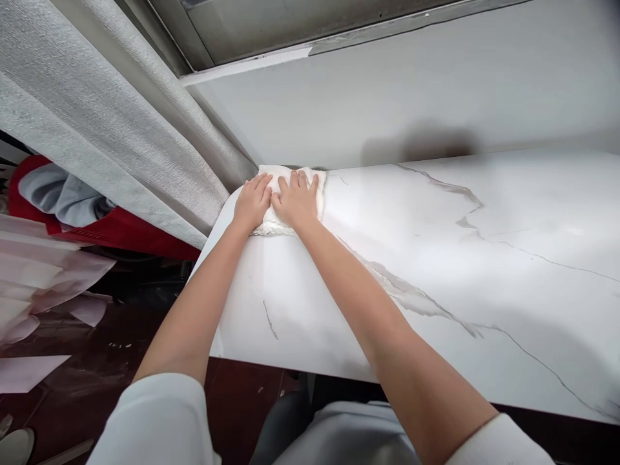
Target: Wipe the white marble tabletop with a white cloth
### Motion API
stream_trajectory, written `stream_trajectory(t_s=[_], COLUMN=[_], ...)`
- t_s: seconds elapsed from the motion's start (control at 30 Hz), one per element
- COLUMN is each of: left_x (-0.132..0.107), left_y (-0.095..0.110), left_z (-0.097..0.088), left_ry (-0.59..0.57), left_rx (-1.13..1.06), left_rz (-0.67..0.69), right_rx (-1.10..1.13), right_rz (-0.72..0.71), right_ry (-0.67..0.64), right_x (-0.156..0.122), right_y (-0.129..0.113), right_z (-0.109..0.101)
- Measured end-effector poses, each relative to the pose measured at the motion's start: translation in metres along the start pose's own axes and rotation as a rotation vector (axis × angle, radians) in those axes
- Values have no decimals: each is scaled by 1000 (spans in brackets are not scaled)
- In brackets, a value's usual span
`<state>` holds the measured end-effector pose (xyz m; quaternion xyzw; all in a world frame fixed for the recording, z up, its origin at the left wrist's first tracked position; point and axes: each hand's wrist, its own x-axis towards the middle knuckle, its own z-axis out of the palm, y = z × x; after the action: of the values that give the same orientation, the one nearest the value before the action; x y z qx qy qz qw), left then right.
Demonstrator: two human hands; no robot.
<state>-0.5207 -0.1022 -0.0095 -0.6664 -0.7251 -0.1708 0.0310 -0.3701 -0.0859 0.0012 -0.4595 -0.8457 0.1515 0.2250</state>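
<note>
A folded white cloth [272, 223] lies on the far left part of a white marble-patterned tabletop [411, 258], close to the wall. My left hand [252, 201] rests flat on the cloth's left side, its fingers stretched forward. Beside it, my right hand [298, 199] presses on the cloth's middle and right with fingers spread. Both palms face down, and neither hand grips the cloth. Parts of the cloth under the hands are hidden.
A grey-white curtain [130, 110] hangs against the table's left end. Behind the table rises a pale wall [411, 97] below a metal window frame [290, 29]. To the left are a red container [130, 229] with grey fabric and sheer pink fabric [48, 271] above a dark red floor [97, 349].
</note>
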Motion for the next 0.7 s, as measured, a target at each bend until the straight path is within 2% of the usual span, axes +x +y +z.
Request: stream_trajectory(t_s=[0.2, 0.33, 0.7], left_x=[-18, -43, -155], left_y=[22, 34, 67], left_z=[-3, -9, -37], left_ry=[-3, -17, 20], left_rx=[6, -3, 66], left_rz=[30, 63, -16], right_rx=[-17, -47, -83], right_rz=[7, -6, -196], right_ry=[18, 49, 28], right_x=[-24, -51, -137], right_y=[5, 3, -16], right_z=[-8, -15, -25])
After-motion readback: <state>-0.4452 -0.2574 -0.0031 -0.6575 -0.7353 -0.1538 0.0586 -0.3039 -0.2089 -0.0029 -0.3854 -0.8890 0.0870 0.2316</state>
